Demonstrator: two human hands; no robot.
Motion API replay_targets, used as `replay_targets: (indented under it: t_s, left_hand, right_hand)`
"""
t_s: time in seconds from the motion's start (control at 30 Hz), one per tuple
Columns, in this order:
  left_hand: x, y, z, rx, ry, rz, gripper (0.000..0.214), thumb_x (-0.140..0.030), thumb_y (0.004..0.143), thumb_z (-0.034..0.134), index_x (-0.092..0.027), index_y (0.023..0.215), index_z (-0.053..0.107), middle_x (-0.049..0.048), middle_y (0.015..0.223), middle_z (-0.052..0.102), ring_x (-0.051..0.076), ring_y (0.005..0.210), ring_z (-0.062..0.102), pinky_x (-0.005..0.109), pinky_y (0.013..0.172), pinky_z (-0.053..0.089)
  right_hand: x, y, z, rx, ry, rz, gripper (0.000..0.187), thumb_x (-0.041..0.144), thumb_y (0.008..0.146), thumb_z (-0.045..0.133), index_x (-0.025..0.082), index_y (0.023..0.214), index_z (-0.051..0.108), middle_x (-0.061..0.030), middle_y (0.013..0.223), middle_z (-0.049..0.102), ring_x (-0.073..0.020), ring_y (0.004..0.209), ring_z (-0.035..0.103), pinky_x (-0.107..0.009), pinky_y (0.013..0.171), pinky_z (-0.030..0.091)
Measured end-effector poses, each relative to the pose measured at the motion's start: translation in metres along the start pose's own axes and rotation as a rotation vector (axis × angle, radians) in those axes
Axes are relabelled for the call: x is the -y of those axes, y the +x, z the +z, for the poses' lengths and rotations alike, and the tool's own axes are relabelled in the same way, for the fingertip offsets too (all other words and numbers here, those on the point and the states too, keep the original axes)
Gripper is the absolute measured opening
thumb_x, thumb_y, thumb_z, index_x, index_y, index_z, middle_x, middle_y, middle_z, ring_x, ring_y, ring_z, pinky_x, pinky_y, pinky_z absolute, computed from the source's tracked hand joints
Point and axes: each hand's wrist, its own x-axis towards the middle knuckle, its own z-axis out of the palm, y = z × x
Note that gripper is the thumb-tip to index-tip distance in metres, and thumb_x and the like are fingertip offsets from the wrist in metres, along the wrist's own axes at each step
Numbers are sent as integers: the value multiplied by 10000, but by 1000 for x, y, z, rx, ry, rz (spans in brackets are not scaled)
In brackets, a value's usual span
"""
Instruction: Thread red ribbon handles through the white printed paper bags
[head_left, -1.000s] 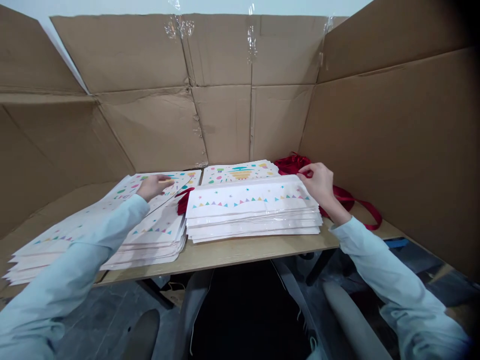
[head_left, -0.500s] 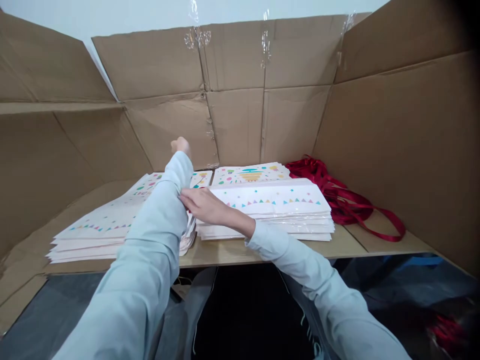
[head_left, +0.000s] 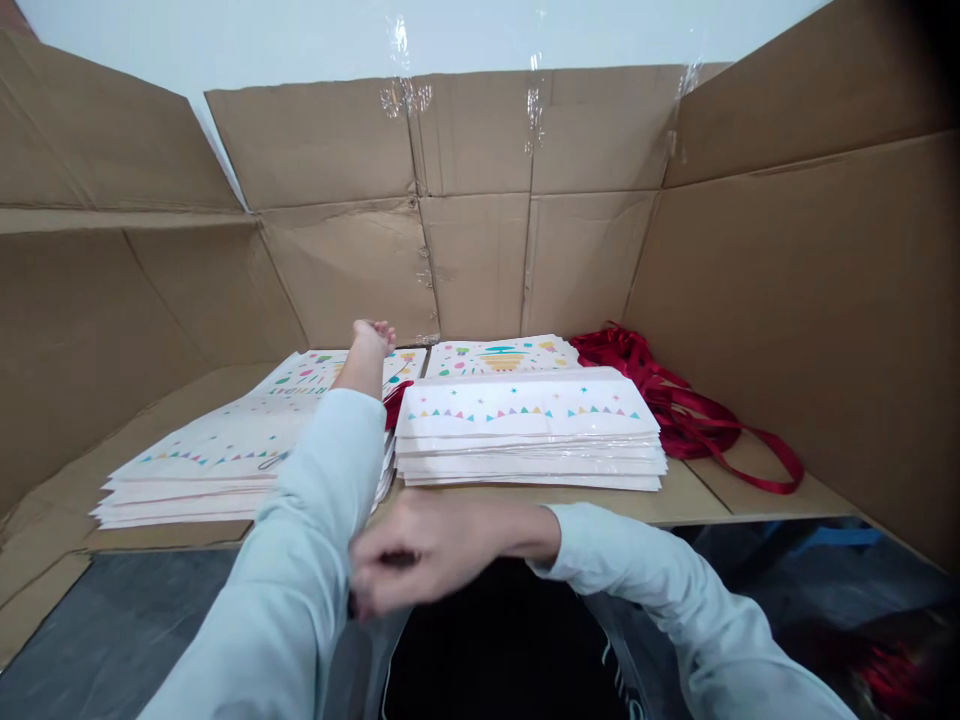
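**Two hands, three stacks of flat printed paper bags; right hand has just drawn back from the stacks.**
Right hand (head_left: pixel 442 550), blurred, curled below the table edge (head_left: pixel 694 490): grip cannot be told. Left hand (head_left: pixel 369 345), raised, fingers bent: grip also unclear. Left stack (head_left: pixel 202 470), front stack (head_left: pixel 529 430) and rear stack (head_left: pixel 499 357) lie on the table; beyond, one red ribbon bundle (head_left: pixel 675 400) against a cardboard wall (head_left: pixel 465 260).
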Motion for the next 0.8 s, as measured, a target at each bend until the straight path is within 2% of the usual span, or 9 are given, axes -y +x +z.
replay_targets:
  t_s: [0.1,0.2,0.33,0.43,0.5,0.57,0.7,0.77,0.8]
  left_hand:
    - [0,-4,8,7,-155,-25,187,-169,854,342,-178,694,438,-10,564,483,112,488,518,229,529,416]
    - [-11,-10,15,38,-318,38,182,-162,830,322,-189,667,399,-32,510,444,85,425,481,190,507,413]
    - [-40,-33,24,135,-485,170,168,-168,818,331,-200,667,399,-42,491,429,68,420,481,153,516,422]
    - [-57,-70,28,328,-584,277,154,-149,812,348,-202,691,427,-45,495,422,65,415,455,147,510,407]
    - [-56,-103,27,441,-546,360,151,-157,827,350,-201,714,441,-57,493,392,64,395,405,153,475,365]
    - [-39,-140,22,556,-421,456,163,-209,859,364,-197,729,463,-68,483,333,70,374,333,177,432,302]
    - [42,-210,-1,872,233,785,389,-488,883,446,-185,639,457,-32,519,390,97,469,396,225,492,340]
    - [89,-237,-14,1153,756,768,430,-566,830,523,-178,647,485,-3,589,484,128,560,459,263,564,383]
    - [109,-249,-18,1243,950,753,434,-587,821,532,-177,681,499,11,652,525,144,610,493,283,605,402]
  right_hand:
    - [7,2,27,78,79,-150,290,204,868,513,198,647,326,59,606,370,-58,584,331,-154,604,334]
    - [5,5,44,77,89,-131,285,230,885,490,196,653,328,60,619,354,-57,590,306,-140,615,337]
    - [-8,7,47,120,-3,-14,306,235,869,513,189,624,334,67,581,372,-48,559,333,-147,608,344]
    - [-18,1,35,30,-44,38,283,232,875,508,166,616,414,61,564,431,-45,542,387,-162,607,355]
    - [-24,-6,15,-171,-20,83,246,231,878,492,150,646,506,40,592,514,-54,565,460,-172,616,378]
    - [-33,-14,-20,-510,0,137,257,246,872,479,141,648,551,4,641,579,-74,603,522,-188,611,405]
    - [-60,-29,-122,-1293,-86,276,317,269,857,460,154,564,501,3,550,531,-88,504,470,-200,498,372]
    - [-74,-40,-172,-1573,-158,398,292,213,846,439,155,564,492,5,538,513,-94,534,489,-201,538,394]
    - [-80,-47,-194,-1684,-191,466,291,210,854,415,155,581,500,-2,547,515,-105,558,511,-214,568,414]
